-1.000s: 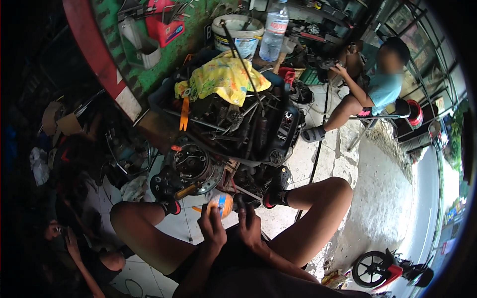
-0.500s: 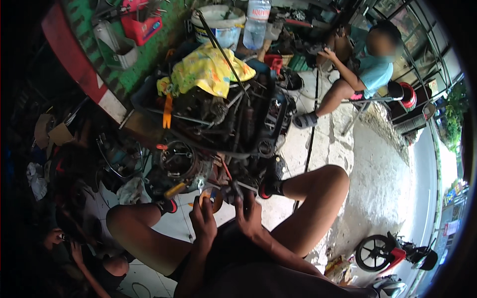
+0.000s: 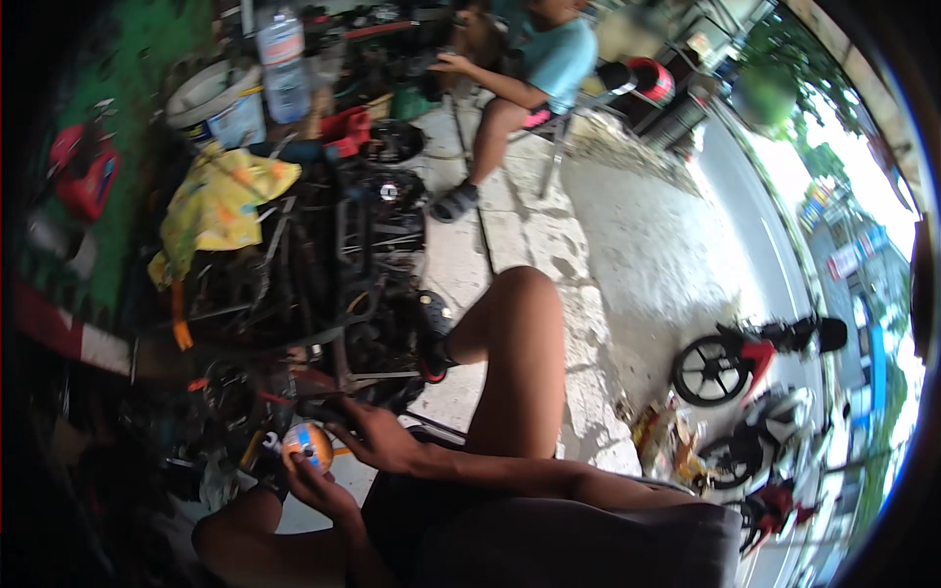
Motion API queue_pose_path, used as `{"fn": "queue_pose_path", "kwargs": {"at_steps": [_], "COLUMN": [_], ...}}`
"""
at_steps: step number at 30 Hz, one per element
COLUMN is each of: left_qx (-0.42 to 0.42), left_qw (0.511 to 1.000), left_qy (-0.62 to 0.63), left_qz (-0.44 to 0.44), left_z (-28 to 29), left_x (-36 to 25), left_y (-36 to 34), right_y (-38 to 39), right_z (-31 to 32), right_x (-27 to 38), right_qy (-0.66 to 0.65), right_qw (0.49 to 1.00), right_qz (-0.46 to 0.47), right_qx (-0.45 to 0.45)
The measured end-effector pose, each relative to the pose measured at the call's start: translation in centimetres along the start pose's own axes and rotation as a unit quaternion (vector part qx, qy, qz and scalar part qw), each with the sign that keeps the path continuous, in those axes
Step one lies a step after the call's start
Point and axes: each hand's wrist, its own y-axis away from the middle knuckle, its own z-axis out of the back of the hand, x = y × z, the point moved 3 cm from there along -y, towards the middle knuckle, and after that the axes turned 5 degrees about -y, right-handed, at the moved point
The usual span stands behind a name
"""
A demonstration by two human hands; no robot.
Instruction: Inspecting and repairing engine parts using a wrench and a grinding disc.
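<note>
Low in front of me, my left hand [image 3: 321, 490] is closed on a round orange roll [image 3: 306, 443] with a blue and white band across its face. My right hand [image 3: 380, 437] is just to the right of it and higher, its fingers curled around a dark, elongated thing [image 3: 316, 408]. Blur and the dark clutter behind hide what kind it is. Beyond both hands sits a dark tray [image 3: 338, 260] full of metal tools and greasy parts. A yellow patterned cloth [image 3: 221, 201] drapes over its far left part.
Behind the tray stand a white bucket [image 3: 218, 106] and a clear water bottle [image 3: 284, 73]. A person in a light blue shirt [image 3: 561, 64] sits at the far side. Pale paving [image 3: 549, 269] runs along the right, where a motorcycle [image 3: 720, 367] is parked near the road.
My view has swung to the right, so the tray and cloth now lie further left. Both hands have shifted left in the picture, still holding their things; the roll's face now shows more fully.
</note>
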Motion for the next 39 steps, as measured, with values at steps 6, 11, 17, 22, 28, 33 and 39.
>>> {"fn": "queue_pose_path", "kwargs": {"at_steps": [6, 11, 17, 22, 28, 33, 39], "left_qx": [-0.035, -0.026, 0.143, 0.073, 0.022, -0.031, 0.022], "left_qw": [0.998, 0.999, 0.972, 0.993, 0.993, 0.995, 0.995], "left_qy": [0.008, -0.031, -0.184, -0.084, -0.117, -0.086, -0.093], "left_qz": [0.042, 0.032, -0.036, -0.050, 0.020, -0.032, 0.003], "left_z": [-0.6, -0.3, 0.5, -0.4, -1.1, 0.1, 0.5], "left_x": [0.7, -1.8, 7.1, 4.3, 2.3, 1.1, 4.0], "left_y": [-1.2, -0.8, -4.4, -1.6, -1.7, -1.8, -2.3], "right_y": [0.7, 3.6, 0.8, -1.3, 2.2, 3.8, 1.3], "right_z": [1.2, 0.5, 1.5, 4.1, 0.5, -1.6, 0.5], "right_x": [0.9, -3.1, -0.8, 2.5, -4.0, -3.9, -1.1], "right_qy": [-0.009, 0.007, -0.040, -0.098, -0.025, -0.069, -0.065], "right_qw": [1.000, 0.999, 0.995, 0.983, 0.995, 0.988, 0.983], "right_qz": [-0.019, -0.042, 0.056, 0.054, -0.063, -0.139, 0.082], "right_qx": [-0.020, -0.009, -0.077, -0.146, -0.073, -0.010, -0.148]}}
